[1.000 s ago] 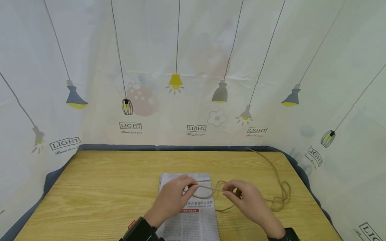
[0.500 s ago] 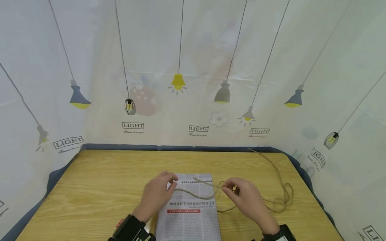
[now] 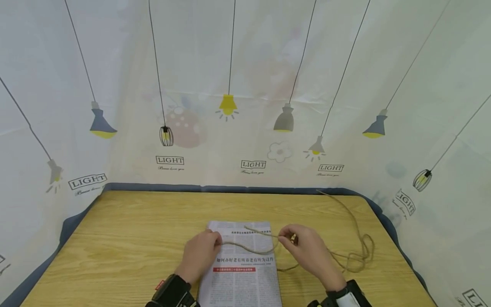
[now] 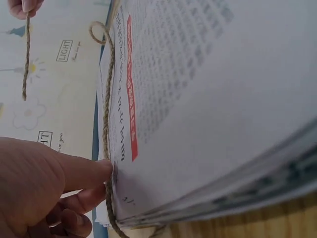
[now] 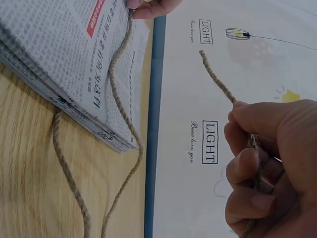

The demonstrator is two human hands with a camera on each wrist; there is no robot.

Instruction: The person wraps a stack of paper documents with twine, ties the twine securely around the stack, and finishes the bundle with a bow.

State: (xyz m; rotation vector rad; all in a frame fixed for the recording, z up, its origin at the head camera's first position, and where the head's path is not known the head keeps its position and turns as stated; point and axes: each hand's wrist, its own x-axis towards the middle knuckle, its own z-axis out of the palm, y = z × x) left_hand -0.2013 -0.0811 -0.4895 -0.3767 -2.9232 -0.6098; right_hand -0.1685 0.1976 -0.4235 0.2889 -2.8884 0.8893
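A stack of newspaper (image 3: 241, 281) lies on the wooden table (image 3: 134, 230) in front of me. A brown jute rope (image 4: 106, 99) runs across its top. My left hand (image 3: 199, 256) pinches the rope at the paper's left edge, with a fingertip (image 4: 101, 167) against the rope and page. My right hand (image 3: 307, 251) is held just above the paper's right edge and grips the rope (image 5: 218, 77) in curled fingers. A short free end sticks out past that hand toward the left. Between the hands the rope sags in a shallow curve on the newspaper (image 5: 59, 64).
The rest of the rope lies in loose loops (image 3: 356, 256) on the right side of the table and trails to the back right corner. A printed curtain (image 3: 245, 128) with lamp pictures walls the table on three sides. Bare wood lies left of the paper.
My left hand has slid left along the rope, from the paper's middle to its left edge, and lowered onto it. The right hand has barely moved. The rope between the hands now lies slack on the paper.
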